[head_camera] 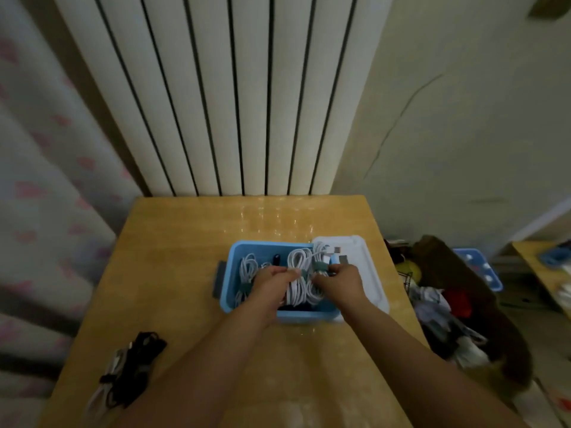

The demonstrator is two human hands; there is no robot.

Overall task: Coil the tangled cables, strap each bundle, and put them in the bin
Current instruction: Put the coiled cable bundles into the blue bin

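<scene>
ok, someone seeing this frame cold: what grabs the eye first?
The blue bin at mid-table, with both hands in it: the left hand and right hand grip white cable bundles bound with greenish straps. Next, the white lid lying against the bin's right side. Then the dark pile of loose cables and straps at the wooden table's near left corner, outside the bin.

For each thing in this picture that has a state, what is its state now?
Blue bin: open, holding coiled white cables.
White lid: off, lying beside the bin.
White cable bundles: coiled, strapped, in the bin.
Left hand: gripping a bundle.
Right hand: gripping a bundle.
Black and white cables: loose on the table.
</scene>
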